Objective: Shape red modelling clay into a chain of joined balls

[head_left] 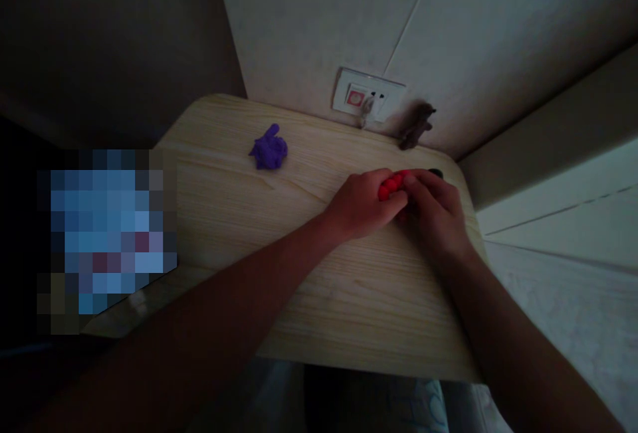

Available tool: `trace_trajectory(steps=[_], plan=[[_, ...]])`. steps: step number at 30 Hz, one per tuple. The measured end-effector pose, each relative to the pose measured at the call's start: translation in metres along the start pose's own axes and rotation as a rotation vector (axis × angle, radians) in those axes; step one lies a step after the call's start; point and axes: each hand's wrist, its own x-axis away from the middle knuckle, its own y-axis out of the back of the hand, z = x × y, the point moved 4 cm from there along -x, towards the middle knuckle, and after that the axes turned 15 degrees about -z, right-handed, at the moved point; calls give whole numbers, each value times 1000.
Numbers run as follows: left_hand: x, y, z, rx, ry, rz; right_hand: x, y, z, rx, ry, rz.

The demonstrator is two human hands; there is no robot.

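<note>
My left hand [366, 204] and my right hand [436, 217] meet over the right part of the wooden table. Between their fingers is a red lumpy piece [391, 186] made of rounded, bead-like balls, perhaps modelling clay. The left fingers and thumb close round its left side, while the right thumb and fingers press at its right end. Part of it is hidden by the hands. A crumpled purple lump [269, 149], clay-like with a short stub pointing up, lies farther back on the left, apart from both hands.
The pale wood table [309, 300] stands against a wall with a socket plate [369, 95] and a plug in it. A small dark brown figure [419, 126] is at the back edge. Something dark [436, 173] shows behind my right hand. A blurred-out blue area [107, 227] is at left.
</note>
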Motion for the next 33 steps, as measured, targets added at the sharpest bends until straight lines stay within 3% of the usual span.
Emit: trace_trajectory(steps=[6, 14, 33], plan=[[1, 0, -3, 24, -5, 18, 6, -5, 7, -48, -24, 94], [1, 1, -4, 55, -21, 23, 5, -7, -6, -110, -16, -35], [-2, -1, 2, 148, 23, 49, 5, -4, -3, -90, 23, -75]])
